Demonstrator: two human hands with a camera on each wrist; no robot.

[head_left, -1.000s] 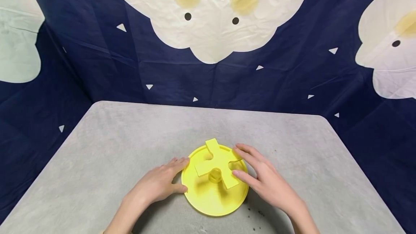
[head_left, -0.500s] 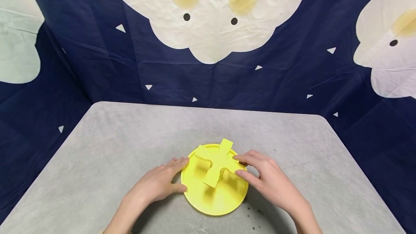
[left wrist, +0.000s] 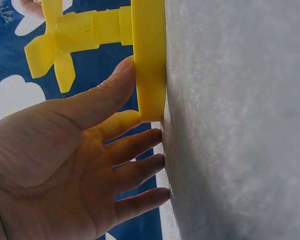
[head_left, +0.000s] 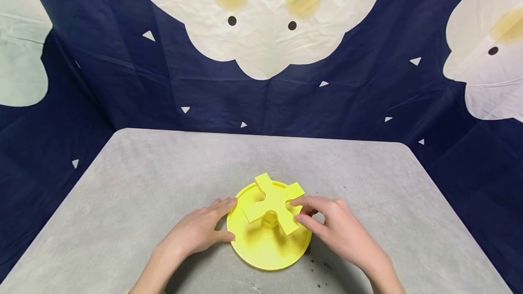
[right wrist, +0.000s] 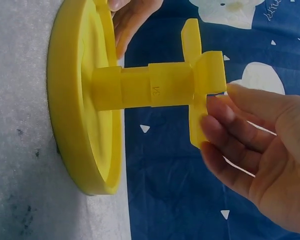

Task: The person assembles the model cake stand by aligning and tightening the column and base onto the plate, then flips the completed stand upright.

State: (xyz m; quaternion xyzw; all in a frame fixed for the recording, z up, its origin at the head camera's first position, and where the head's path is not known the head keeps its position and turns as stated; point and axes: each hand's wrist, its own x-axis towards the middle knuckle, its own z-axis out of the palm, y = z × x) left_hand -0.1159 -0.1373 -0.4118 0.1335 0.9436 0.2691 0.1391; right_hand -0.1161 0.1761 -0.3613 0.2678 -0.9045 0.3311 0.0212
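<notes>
A yellow round base (head_left: 265, 255) with a raised rim lies flat on the table. From its middle rises a yellow post (right wrist: 170, 85), topped by a yellow cross-shaped knob (head_left: 274, 201) with flat arms. My left hand (head_left: 202, 225) rests at the left of the base, its thumb and index finger touching the rim and the other fingertips down on the table, as the left wrist view shows. My right hand (head_left: 341, 226) is at the right side of the knob, fingers curled; its thumb (right wrist: 250, 100) touches the end of one arm.
The grey table (head_left: 171, 167) has rounded far corners. A dark blue cloth (head_left: 135, 90) with white clouds and small triangles hangs behind and at both sides. Some dark specks (head_left: 327, 266) mark the table right of the base.
The knob has turned, its arms now pointing in other directions than half a second ago. My right fingers went from spread to more curled. The left hand and base hold still.
</notes>
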